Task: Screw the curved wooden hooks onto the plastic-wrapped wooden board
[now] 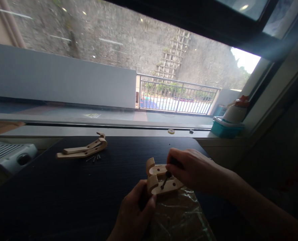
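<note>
My right hand (185,165) is closed round the dark handle of a screwdriver (166,180). Its shaft slants down to a hole in a curved wooden piece (162,189). With thumb and fingers, my left hand (138,207) grips the rounded end of that wooden piece. A second, matching wooden piece (157,169) lies just behind it, partly covered by my right hand. Both rest at the far end of a brown package wrapped in clear film (177,214). Whether a screw sits under the screwdriver tip is too small to tell.
On the dark table (51,187), two more curved wooden pieces (85,149) lie at the far left beside several screws (95,158). A tape roll (171,131) and a teal box (226,128) stand on the window sill. A white appliance (10,155) is at the left.
</note>
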A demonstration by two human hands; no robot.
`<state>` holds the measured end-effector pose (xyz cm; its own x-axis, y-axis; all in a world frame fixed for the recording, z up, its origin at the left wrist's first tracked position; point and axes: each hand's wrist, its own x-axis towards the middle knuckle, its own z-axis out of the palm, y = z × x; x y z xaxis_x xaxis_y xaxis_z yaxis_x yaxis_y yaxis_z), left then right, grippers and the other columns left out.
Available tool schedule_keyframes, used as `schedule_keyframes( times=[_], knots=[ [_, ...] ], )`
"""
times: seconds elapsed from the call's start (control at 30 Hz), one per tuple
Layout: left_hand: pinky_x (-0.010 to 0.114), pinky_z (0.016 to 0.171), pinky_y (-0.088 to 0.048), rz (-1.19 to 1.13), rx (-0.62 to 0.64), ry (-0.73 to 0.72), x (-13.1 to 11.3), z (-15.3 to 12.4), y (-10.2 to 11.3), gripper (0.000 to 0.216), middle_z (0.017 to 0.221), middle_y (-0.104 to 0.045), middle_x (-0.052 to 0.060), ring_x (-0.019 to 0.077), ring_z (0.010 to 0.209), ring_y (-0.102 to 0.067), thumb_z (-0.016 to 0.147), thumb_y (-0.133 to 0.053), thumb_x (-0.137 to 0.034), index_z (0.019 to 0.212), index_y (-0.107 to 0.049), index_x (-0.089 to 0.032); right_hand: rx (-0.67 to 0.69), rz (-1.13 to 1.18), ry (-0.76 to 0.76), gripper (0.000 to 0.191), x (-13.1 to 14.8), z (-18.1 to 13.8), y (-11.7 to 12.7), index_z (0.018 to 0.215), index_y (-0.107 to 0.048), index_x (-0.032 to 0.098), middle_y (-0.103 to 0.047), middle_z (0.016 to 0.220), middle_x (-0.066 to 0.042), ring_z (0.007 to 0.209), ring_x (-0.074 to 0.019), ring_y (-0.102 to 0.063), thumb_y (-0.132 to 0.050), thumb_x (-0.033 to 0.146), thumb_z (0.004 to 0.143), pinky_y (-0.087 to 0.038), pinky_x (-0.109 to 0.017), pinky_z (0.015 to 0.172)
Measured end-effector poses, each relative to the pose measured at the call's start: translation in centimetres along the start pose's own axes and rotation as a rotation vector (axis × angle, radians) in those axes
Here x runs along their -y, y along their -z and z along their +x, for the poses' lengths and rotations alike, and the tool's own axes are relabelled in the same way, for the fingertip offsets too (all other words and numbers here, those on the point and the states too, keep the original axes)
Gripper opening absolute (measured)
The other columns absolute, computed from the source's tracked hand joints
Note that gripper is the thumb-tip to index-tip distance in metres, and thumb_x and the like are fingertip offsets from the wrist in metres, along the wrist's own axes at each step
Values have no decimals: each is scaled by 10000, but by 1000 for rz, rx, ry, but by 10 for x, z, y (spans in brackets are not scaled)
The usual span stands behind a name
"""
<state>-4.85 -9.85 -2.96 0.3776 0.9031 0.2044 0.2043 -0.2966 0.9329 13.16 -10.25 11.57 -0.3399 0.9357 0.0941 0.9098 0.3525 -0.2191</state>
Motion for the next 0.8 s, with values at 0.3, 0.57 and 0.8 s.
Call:
schedule_keyframes(
  times=[0.3,0.57,0.8],
  knots=[
    [203,621,-418,1,-13,6,2,-2,-2,162,739,-571,-13,136,677,-518,839,-466,-346,875,-534,-203,-76,-4,2,170,3,-6,6,841,-553,212,-553,617,28,528,-99,-427,-457,350,866,-226,-245,514],
    [188,596,-422,-40,-40,9,-1,-1,-1,145,707,-578,-22,128,647,-514,811,-509,-330,850,-561,-201,-41,-52,-18,174,4,-7,-1,846,-558,205,-554,617,10,564,-121,-476,-447,337,865,-220,-255,527],
    [193,611,-422,-23,-24,1,1,-2,-1,131,751,-613,-12,140,677,-546,818,-501,-309,878,-555,-206,11,-28,67,145,3,-8,4,832,-536,212,-538,624,22,537,-102,-423,-435,307,874,-230,-247,528]
  ],
)
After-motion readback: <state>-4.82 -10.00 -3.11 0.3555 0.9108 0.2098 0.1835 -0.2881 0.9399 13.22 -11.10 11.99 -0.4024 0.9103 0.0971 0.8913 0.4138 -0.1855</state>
